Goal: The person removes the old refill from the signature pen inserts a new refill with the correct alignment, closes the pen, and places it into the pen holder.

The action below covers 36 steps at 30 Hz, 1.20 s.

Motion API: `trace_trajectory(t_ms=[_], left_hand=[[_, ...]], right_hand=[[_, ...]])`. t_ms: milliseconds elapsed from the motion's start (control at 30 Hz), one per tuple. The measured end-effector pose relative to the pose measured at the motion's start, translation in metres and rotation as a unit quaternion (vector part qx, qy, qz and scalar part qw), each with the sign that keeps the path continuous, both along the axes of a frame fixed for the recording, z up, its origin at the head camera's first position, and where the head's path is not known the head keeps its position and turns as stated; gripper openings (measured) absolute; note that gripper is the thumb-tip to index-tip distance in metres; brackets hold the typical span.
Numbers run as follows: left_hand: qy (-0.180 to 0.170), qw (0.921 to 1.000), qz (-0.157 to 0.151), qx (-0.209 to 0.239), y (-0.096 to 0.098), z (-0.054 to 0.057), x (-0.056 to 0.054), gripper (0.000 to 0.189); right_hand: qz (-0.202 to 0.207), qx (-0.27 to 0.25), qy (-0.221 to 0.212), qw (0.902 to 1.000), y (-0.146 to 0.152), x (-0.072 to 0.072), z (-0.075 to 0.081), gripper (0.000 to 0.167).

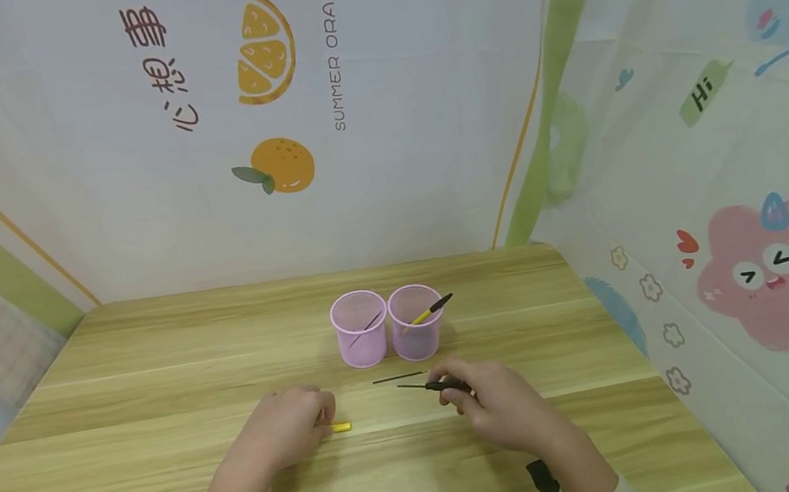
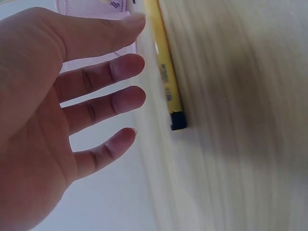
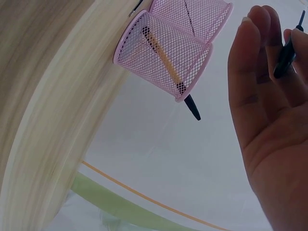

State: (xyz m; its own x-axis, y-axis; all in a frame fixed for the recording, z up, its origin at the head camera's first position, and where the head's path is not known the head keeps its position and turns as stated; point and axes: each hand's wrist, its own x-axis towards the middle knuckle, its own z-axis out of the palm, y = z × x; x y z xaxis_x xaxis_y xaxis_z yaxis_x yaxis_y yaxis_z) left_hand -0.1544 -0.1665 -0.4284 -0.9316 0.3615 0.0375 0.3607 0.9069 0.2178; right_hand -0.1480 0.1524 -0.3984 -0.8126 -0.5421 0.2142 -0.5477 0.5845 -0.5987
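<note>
My left hand (image 1: 291, 423) reaches down to a yellow pen barrel (image 1: 342, 426) low over the table; the left wrist view shows the barrel's black end, with my thumb tip beside it. That hand's lower fingers are spread and bare; the index finger is hidden. Between thumb and fingers my right hand (image 1: 492, 400) pinches a black tapered pen section (image 1: 448, 386), a thin dark refill pointing left from it. Just behind it another thin dark refill (image 1: 399, 377) lies on the wood.
Two pink mesh pen cups (image 1: 364, 351) stand side by side behind the hands. The left one contains a thin dark stick (image 1: 367, 330); from the right one leans a yellow pen (image 1: 428, 312) with a black end. Printed cloth (image 1: 415, 176) hangs behind the wooden table (image 1: 156, 380).
</note>
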Motion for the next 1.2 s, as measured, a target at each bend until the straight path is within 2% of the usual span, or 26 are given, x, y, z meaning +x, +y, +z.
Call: trace_trajectory(t_ms=[200,333,567,700,933,1200], left_hand=[[0.022,0.9997,-0.008,0.003,0.008,0.012,0.005,0.014],[0.041,0.999,-0.016,0.007,0.017,0.022,0.01,0.018],[0.115,0.992,-0.048,0.02,0.035,0.035,0.021,0.027],[0.138,0.9886,-0.054,0.03,0.044,0.04,0.027,0.03],[0.162,0.984,-0.057,0.046,0.054,0.041,0.033,0.025],[0.179,0.9805,-0.061,0.051,0.06,0.039,0.034,0.017]], right_hand=[[0.005,-0.001,0.005,1.0,-0.001,0.0,-0.001,0.02],[0.01,-0.001,0.007,0.9999,-0.003,0.0,-0.002,0.02],[0.01,0.005,0.006,0.9999,-0.006,0.0,-0.002,0.02],[0.011,0.009,0.012,0.9998,-0.007,0.0,-0.001,0.02],[0.015,0.026,0.019,0.9994,-0.011,0.001,0.001,0.017],[0.012,0.043,0.04,0.9982,-0.014,0.001,0.001,0.016]])
